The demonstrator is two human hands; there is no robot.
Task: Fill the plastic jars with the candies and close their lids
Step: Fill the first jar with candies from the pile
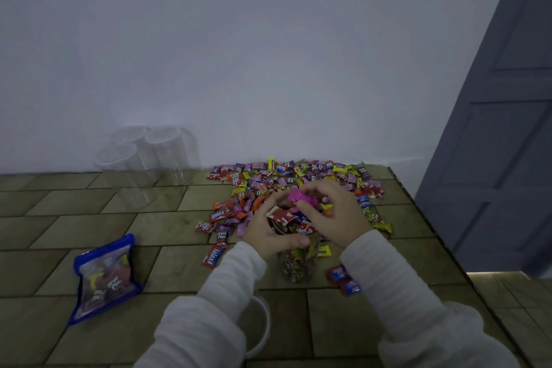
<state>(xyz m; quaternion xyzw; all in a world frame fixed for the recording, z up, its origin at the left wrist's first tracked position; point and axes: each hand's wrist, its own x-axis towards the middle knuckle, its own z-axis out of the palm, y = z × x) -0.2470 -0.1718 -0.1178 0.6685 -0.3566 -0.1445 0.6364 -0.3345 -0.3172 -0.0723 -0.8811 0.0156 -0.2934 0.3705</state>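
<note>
Three empty clear jars (pixel 143 158) and a blue bag (pixel 103 278) stand aside; left hand (pixel 265 233) grips the candy-filled jar (pixel 297 260), right hand (pixel 331 215) pinches a pink candy (pixel 301 197).

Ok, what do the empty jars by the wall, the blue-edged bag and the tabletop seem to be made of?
Empty jars: clear, smooth plastic by the look; the wall and table show through them.
Blue-edged bag: thin, glossy plastic film, apparently; its clear front shows wrapped candies inside.
Tabletop: matte, olive-brown tile pattern with dark joint lines; whether it is real tile or a printed covering cannot be told.
</note>
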